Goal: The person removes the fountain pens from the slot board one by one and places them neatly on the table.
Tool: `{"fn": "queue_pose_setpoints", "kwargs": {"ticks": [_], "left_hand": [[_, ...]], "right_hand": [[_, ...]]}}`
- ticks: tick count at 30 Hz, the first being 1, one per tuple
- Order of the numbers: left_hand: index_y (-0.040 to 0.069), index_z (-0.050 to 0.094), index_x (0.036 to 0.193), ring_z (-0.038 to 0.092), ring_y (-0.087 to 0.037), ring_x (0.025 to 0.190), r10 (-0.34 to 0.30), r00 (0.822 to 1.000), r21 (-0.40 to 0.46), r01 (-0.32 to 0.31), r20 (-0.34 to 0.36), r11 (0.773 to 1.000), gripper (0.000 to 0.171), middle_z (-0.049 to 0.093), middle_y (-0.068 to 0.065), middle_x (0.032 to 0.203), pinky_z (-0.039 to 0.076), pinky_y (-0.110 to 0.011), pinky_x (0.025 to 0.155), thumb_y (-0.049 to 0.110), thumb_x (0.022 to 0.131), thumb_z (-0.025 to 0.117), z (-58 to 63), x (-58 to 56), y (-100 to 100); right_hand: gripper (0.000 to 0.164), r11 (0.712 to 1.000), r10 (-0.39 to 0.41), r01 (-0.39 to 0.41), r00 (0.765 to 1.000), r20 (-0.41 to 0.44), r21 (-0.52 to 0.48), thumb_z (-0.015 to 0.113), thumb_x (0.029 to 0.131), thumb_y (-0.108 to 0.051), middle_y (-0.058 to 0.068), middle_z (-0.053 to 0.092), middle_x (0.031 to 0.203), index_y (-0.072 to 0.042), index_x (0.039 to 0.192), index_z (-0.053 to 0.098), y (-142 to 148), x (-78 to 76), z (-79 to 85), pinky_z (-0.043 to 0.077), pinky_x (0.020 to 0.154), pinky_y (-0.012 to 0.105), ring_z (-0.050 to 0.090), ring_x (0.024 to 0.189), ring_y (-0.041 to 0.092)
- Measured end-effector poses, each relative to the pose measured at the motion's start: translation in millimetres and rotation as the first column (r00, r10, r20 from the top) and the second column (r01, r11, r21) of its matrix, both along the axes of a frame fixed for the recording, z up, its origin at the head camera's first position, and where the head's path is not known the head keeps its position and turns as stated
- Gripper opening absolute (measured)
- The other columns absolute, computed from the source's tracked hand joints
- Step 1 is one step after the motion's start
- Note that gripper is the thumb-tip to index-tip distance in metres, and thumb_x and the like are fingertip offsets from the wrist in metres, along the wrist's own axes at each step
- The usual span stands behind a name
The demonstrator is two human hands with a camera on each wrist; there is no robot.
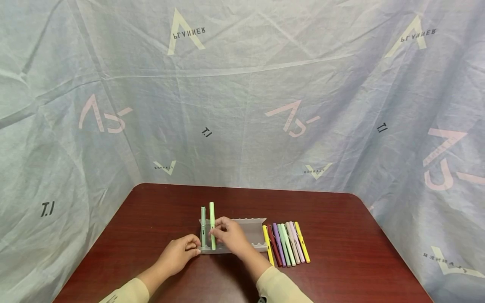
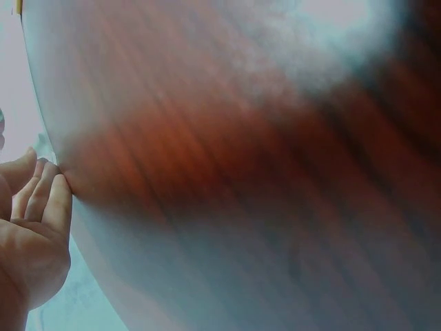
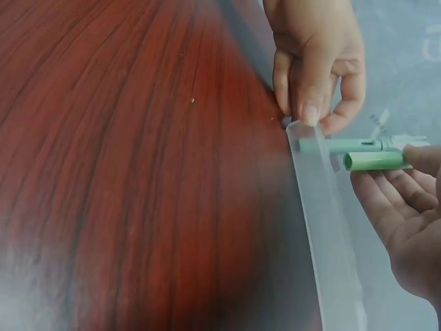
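A translucent plastic pen tray (image 1: 254,231) with notched edges lies on the table. At its left end sits a grey-green pen (image 1: 203,216). My right hand (image 1: 232,237) pinches a light green pen (image 1: 211,212) between thumb and fingers, just right of the grey-green one and over the tray. In the right wrist view, the open-looking barrel end of the light green pen (image 3: 372,161) points toward the tray's near wall (image 3: 313,200). My left hand (image 1: 179,253) holds the tray's near left corner, thumb on the rim. The left wrist view shows its fingers (image 2: 58,203) only at the edge.
To the right of the tray lies a row of several pens (image 1: 286,244) in yellow, dark red, purple, green, pink and lilac, side by side. The dark red wooden table (image 1: 333,235) is backed by a grey printed cloth (image 1: 235,105).
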State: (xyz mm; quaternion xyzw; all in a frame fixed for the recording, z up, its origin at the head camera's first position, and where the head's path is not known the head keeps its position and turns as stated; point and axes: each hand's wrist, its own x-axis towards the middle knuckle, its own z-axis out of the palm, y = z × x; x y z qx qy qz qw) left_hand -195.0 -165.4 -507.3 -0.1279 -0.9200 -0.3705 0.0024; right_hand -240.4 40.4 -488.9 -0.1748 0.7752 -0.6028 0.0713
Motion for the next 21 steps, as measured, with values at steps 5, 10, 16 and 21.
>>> {"fn": "queue_pose_setpoints", "kwargs": {"ticks": [5, 10, 16, 21], "left_hand": [[0.023, 0.063, 0.097, 0.064, -0.001, 0.086, -0.005, 1.0, 0.003, 0.005, 0.011, 1.0, 0.012, 0.072, 0.013, 0.09, 0.049, -0.024, 0.072, 0.022, 0.089, 0.072, 0.6, 0.7, -0.1], [0.024, 0.063, 0.098, 0.066, -0.003, 0.091, 0.0, 1.0, -0.006, 0.0, 0.01, 1.0, 0.013, 0.073, 0.014, 0.093, 0.051, -0.026, 0.075, 0.023, 0.089, 0.072, -0.4, 0.8, -0.6], [0.024, 0.063, 0.096, 0.066, -0.003, 0.091, 0.006, 1.0, -0.016, -0.006, -0.004, 1.0, 0.013, 0.073, 0.014, 0.093, 0.051, -0.027, 0.076, 0.023, 0.088, 0.073, -1.2, 0.8, -0.2], [0.025, 0.062, 0.097, 0.064, -0.001, 0.087, 0.0, 1.0, -0.022, 0.0, 0.001, 1.0, 0.013, 0.072, 0.015, 0.092, 0.05, -0.026, 0.075, 0.022, 0.089, 0.072, -0.4, 1.4, 0.3]], "right_hand": [[0.015, 0.996, 0.023, -0.02, 0.999, 0.036, -0.081, 0.062, 0.095, -0.005, 0.029, 0.069, 0.097, 0.006, 0.104, 0.06, 9.2, 0.7, -4.6, 0.057, 0.074, 0.05, 0.069, 0.083, 0.03], [0.019, 0.994, 0.032, -0.028, 0.999, 0.04, -0.104, 0.061, 0.095, -0.003, 0.032, 0.068, 0.097, 0.011, 0.107, 0.058, 21.0, 0.7, -6.8, 0.056, 0.075, 0.053, 0.068, 0.088, 0.044], [0.023, 0.992, 0.042, -0.036, 0.998, 0.051, -0.124, 0.062, 0.095, -0.005, 0.033, 0.067, 0.098, 0.012, 0.109, 0.057, 38.6, 1.5, -6.9, 0.058, 0.075, 0.048, 0.069, 0.088, 0.042], [0.027, 0.991, 0.034, -0.026, 0.998, 0.056, -0.127, 0.062, 0.095, -0.005, 0.034, 0.066, 0.099, 0.015, 0.111, 0.055, 53.4, 2.9, -4.5, 0.058, 0.075, 0.047, 0.067, 0.091, 0.046]]}}
